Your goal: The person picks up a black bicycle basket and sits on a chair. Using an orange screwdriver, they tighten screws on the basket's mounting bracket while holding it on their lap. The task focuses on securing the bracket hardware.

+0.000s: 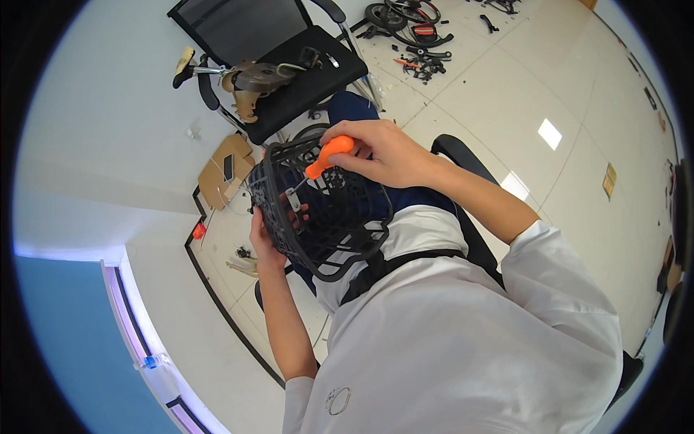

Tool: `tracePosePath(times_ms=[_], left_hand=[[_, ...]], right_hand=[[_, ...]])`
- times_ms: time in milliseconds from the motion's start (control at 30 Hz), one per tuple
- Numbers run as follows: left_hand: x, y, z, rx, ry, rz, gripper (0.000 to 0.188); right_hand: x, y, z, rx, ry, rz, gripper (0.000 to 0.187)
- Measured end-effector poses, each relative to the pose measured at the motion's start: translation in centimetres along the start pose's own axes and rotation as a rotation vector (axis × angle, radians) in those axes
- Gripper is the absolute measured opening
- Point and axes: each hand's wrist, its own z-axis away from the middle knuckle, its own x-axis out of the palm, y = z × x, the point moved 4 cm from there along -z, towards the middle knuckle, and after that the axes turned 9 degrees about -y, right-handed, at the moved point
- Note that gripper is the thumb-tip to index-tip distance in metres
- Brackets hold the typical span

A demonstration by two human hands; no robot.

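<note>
A black plastic lattice basket (269, 189) rests tilted on my lap, its open side toward me. My left hand (266, 244) grips its left wall, with fingertips showing through the lattice beside a small metal bracket (294, 201). In my right hand (387, 150) is a screwdriver (330, 154) with a bulbous orange handle. My fingers are wrapped round that handle. The thin shaft reaches down and left into the basket, its tip at or close to the bracket. Whether it sits in a screw I cannot tell.
Ahead stands a black armchair (311, 79) with brown and metal parts on its seat. A phone (228, 167) lies on cardboard (215, 163) by the left wall. Several bicycle parts (426, 65) and a wheel (385, 16) are spread over the tiled floor (520, 94).
</note>
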Motion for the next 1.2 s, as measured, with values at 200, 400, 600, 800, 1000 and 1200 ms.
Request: tracePosePath(times_ms=[200, 400, 600, 800, 1000, 1200], left_hand=[[-0.1, -0.2, 0.1, 0.011, 0.0, 0.062, 0.067], [0.0, -0.1, 0.1, 0.014, -0.011, 0.044, 0.065], [-0.8, -0.4, -0.3, -0.018, -0.014, 0.024, 0.074], [-0.9, -0.5, -0.4, -0.014, -0.009, 0.017, 0.074], [0.0, -0.2, -0.3, -0.023, -0.031, 0.02, 0.064], [-0.5, -0.3, -0.2, -0.026, 0.047, 0.01, 0.065]], right_hand=[[0.0, 0.2, 0.0, -0.019, 0.019, -0.007, 0.027], [-0.1, 0.9, -0.1, -0.063, 0.058, 0.039, 0.027], [-0.5, 2.6, -0.2, -0.053, 0.125, 0.036, 0.027], [-0.6, 2.8, -0.2, -0.01, 0.116, -0.023, 0.026], [0.0, 2.2, 0.2, -0.175, 0.011, 0.067, 0.027], [-0.2, 1.9, 0.4, -0.024, -0.061, 0.068, 0.029]])
